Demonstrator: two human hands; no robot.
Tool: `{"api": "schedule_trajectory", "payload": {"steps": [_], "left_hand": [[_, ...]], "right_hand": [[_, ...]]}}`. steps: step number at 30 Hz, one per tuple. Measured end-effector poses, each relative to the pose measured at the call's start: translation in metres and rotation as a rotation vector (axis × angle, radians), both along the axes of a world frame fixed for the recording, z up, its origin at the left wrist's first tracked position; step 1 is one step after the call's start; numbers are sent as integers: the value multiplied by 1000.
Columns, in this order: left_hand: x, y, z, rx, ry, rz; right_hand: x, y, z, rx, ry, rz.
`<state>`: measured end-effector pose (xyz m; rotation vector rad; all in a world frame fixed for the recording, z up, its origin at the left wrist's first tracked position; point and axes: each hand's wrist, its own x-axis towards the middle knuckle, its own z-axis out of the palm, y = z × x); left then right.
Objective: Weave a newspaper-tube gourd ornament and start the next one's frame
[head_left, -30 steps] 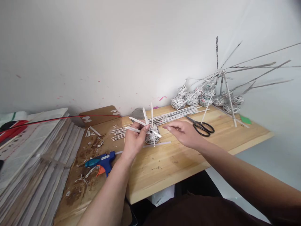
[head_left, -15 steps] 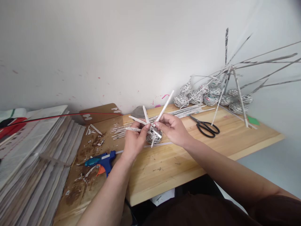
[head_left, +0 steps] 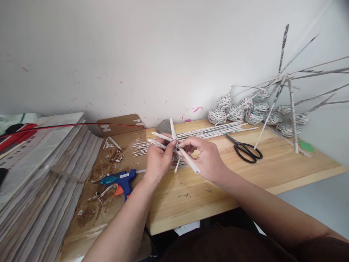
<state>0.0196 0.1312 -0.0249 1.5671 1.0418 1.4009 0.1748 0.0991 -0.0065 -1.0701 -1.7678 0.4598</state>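
Note:
My left hand is closed on a small woven paper piece, with several rolled paper tubes fanning out of it. One of these white stakes points up, and others lie across my left fingers. My right hand pinches a white paper tube close to the weave. This tube slants down toward me, its hollow end showing. My fingers hide most of the woven body.
A blue glue gun lies left on stained cardboard, beside stacked newspapers. Behind my hands are loose paper tubes. Black scissors, woven gourd shapes and a tall frame of paper sticks occupy the right.
The paper tube at my right hand has swung from pointing up and right to pointing down toward me. The view has shifted slightly, so the background things sit further right.

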Motion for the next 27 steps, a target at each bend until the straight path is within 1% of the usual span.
{"api": "schedule_trajectory", "payload": {"steps": [3, 5, 7, 10, 12, 18, 24, 27], "left_hand": [[0, -1, 3, -36, -31, -4], [-2, -1, 7, -41, -27, -32], [-5, -1, 12, -38, 21, -97], [-11, 3, 14, -43, 90, -220], [-13, 6, 13, -39, 105, -243], [-14, 12, 6, -55, 107, -129], [-15, 11, 2, 104, 219, -4], [-14, 11, -3, 111, 206, 47]], "right_hand": [[2, 5, -6, 66, -2, -15], [4, 9, -10, 79, 10, -21], [7, 15, -12, 55, 31, -27], [11, 25, -12, -32, 50, -2], [13, 31, -11, -68, 42, 18], [14, 35, -11, -76, 60, 100], [19, 31, -4, -54, -7, 185], [23, 32, -2, -64, -54, 233]]}}
